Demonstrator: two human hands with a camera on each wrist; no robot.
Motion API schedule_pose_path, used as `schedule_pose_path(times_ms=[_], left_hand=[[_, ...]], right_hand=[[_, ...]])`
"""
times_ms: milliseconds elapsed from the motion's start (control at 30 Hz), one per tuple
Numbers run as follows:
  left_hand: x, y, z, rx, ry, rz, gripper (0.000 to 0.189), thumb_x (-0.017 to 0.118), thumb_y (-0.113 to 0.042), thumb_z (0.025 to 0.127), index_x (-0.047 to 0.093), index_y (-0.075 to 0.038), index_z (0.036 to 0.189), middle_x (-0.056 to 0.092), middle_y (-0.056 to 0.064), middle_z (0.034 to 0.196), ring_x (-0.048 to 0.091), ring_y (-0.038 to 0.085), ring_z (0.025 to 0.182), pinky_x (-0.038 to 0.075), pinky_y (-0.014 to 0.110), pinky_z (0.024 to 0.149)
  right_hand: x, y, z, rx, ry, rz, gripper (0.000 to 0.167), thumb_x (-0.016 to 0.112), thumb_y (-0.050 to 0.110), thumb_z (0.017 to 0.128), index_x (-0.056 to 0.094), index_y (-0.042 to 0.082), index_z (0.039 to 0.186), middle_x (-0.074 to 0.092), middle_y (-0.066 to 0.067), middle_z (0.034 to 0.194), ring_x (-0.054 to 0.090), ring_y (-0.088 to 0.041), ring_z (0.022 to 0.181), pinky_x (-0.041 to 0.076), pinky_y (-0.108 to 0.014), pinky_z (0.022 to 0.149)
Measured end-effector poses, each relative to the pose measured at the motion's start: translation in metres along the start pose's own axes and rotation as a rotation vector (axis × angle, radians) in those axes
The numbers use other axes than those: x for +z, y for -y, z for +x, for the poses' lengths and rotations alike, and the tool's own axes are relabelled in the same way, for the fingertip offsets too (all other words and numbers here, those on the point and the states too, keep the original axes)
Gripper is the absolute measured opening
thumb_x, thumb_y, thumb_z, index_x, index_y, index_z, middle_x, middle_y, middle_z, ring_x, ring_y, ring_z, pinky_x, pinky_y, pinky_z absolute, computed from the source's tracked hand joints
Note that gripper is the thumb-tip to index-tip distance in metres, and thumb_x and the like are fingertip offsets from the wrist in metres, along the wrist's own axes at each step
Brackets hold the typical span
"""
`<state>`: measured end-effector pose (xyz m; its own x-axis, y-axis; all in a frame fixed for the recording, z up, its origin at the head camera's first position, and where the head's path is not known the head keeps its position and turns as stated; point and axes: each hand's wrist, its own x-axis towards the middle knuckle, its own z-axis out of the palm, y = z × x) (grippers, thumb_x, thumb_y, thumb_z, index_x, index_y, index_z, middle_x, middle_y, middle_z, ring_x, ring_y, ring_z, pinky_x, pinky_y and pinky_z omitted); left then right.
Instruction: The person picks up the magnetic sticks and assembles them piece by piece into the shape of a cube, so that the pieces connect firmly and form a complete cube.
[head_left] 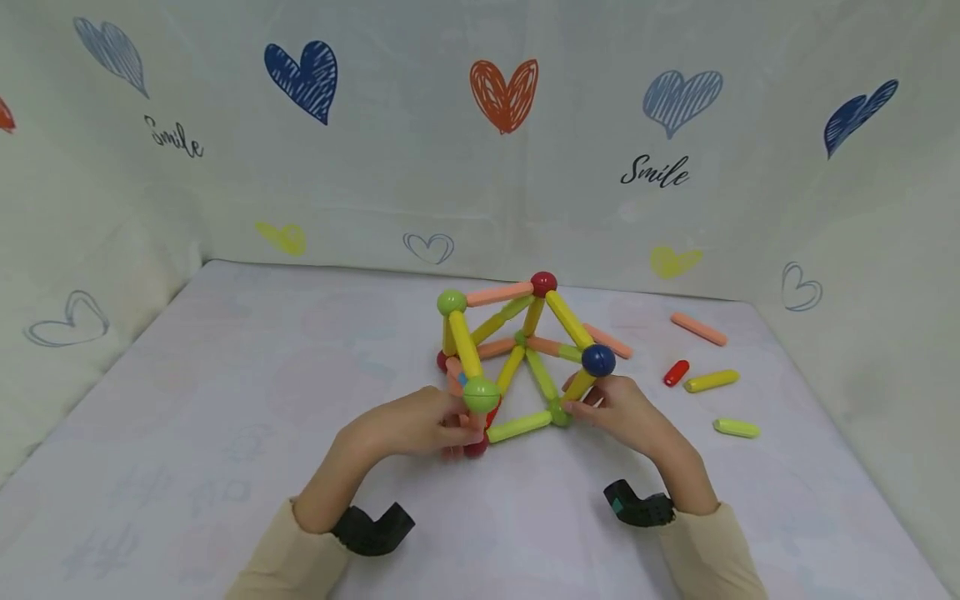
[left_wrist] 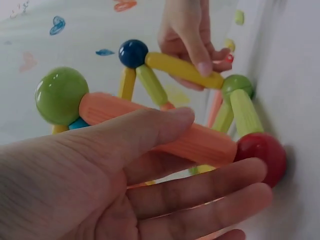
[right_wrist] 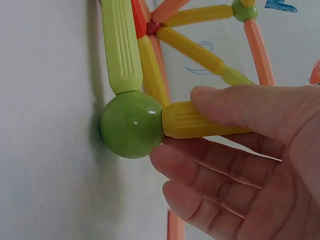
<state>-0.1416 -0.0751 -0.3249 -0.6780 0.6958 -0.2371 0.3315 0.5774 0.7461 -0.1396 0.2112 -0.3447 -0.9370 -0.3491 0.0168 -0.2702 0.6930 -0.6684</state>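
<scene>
A box-like frame of coloured rods and balls stands on the white table. My left hand (head_left: 416, 423) pinches an upright orange rod (left_wrist: 212, 144) at its near left corner, between a green ball (head_left: 481, 394) above and a red ball (left_wrist: 262, 156) at the table. At the near right corner my right hand (head_left: 626, 414) pinches a yellow rod (right_wrist: 182, 120) that joins a dark blue ball (head_left: 598, 361) to a lower green ball (right_wrist: 132, 124). A light green rod (head_left: 519, 427) links the two lower near balls. Another red ball (head_left: 543, 284) tops the far corner.
Loose pieces lie to the right: an orange rod (head_left: 699, 329), a short red rod (head_left: 677, 372), a yellow rod (head_left: 712, 381) and a light green rod (head_left: 737, 428). Another orange rod (head_left: 609, 341) lies behind the blue ball. A heart-printed cloth (head_left: 360, 167) hangs behind the table.
</scene>
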Motion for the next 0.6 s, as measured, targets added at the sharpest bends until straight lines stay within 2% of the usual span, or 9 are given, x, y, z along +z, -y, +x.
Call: schedule_pose_path(times_ms=[133,300,467,600], left_hand=[[-0.006,0.005,0.0,-0.008,-0.104,0.027,0.007,0.06,-0.013,0.089,0.062,-0.007,0.085,0.062,0.005,0.07,0.055,0.015,0.063,0.043,0.022,0.057],[-0.01,0.011,0.003,-0.04,-0.25,0.044,0.006,0.061,-0.012,0.088,0.06,-0.006,0.087,0.065,0.006,0.077,0.056,0.013,0.068,0.046,0.023,0.061],[-0.01,0.016,0.01,-0.134,-0.354,0.022,0.016,0.063,-0.018,0.088,0.059,-0.006,0.099,0.065,0.005,0.083,0.058,0.013,0.072,0.048,0.024,0.064],[-0.008,0.018,0.014,-0.148,-0.419,0.017,0.023,0.063,-0.02,0.089,0.058,-0.007,0.107,0.066,0.005,0.086,0.06,0.013,0.075,0.05,0.026,0.067]], right_hand=[[0.003,0.005,0.0,-0.002,-0.001,-0.018,0.019,0.066,0.013,0.085,0.06,0.007,0.102,0.065,-0.004,0.094,0.056,-0.014,0.078,0.047,-0.023,0.067],[0.014,0.012,0.003,0.012,-0.042,-0.021,0.027,0.064,0.009,0.086,0.056,0.0,0.11,0.063,-0.008,0.09,0.052,-0.013,0.07,0.046,-0.021,0.06],[0.024,0.017,0.008,0.052,-0.113,-0.025,0.027,0.06,0.008,0.089,0.054,-0.003,0.113,0.061,-0.01,0.088,0.048,-0.013,0.065,0.042,-0.02,0.056],[0.029,0.02,0.011,0.101,-0.159,-0.057,0.025,0.059,0.009,0.091,0.053,-0.003,0.111,0.059,-0.01,0.087,0.048,-0.013,0.066,0.042,-0.022,0.057]])
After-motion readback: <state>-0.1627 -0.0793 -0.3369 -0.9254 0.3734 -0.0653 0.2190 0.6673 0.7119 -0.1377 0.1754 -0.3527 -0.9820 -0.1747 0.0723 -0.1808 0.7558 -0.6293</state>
